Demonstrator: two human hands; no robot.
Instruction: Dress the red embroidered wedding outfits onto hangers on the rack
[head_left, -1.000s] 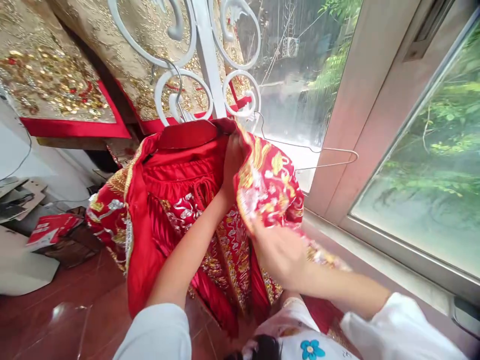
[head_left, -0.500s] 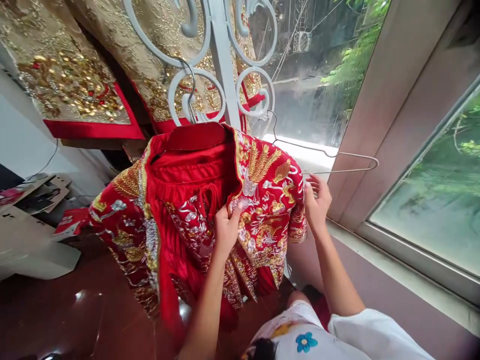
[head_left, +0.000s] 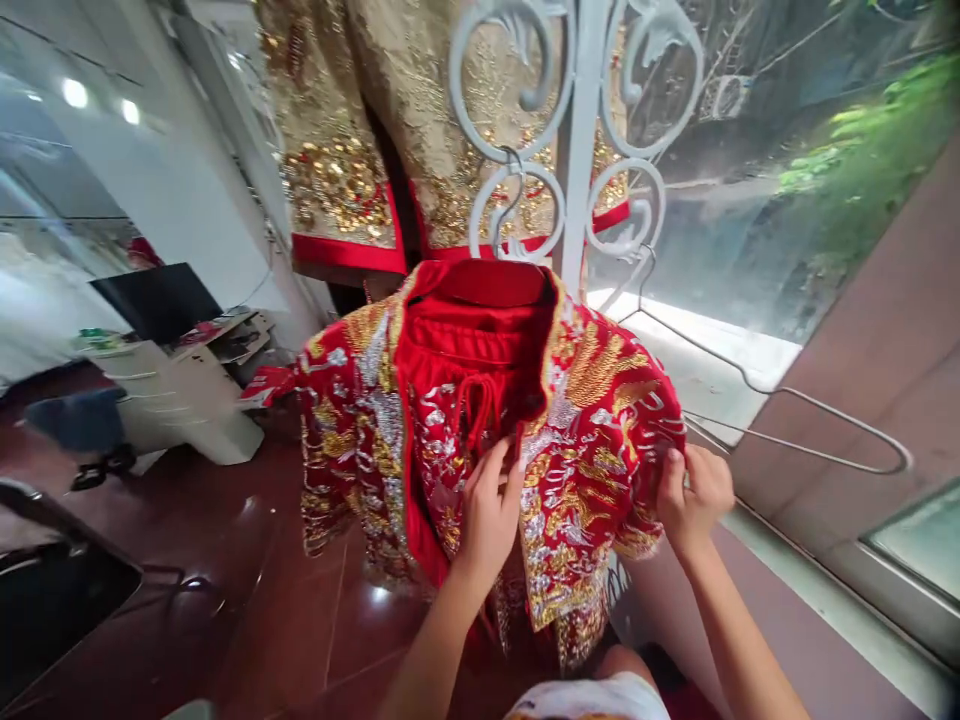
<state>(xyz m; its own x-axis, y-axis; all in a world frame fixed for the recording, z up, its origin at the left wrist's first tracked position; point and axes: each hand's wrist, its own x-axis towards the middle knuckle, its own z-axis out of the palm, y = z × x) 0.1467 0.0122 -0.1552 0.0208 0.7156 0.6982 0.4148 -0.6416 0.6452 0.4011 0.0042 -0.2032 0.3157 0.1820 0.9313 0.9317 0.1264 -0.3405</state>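
A red jacket [head_left: 585, 420] with gold and silver embroidery hangs from a hanger hooked on a white scrolled metal stand [head_left: 577, 150]. Its front lies open, showing a red lining and another embroidered garment inside. My left hand [head_left: 491, 515] grips the inner edge of the jacket's right front panel near the middle. My right hand [head_left: 694, 495] pinches the outer edge of the same panel by the sleeve. Both hands are closed on the fabric.
A gold sequinned garment [head_left: 352, 150] with red trim hangs behind the stand. An empty wire hanger [head_left: 810, 440] sticks out to the right by the window sill [head_left: 825, 590]. A white desk with a dark monitor [head_left: 154, 300] stands at the left on a glossy red-brown floor.
My view has swung left and the jacket now sits further right in the frame. My left hand has slid lower along the panel's edge; my right hand has closed on the outer edge.
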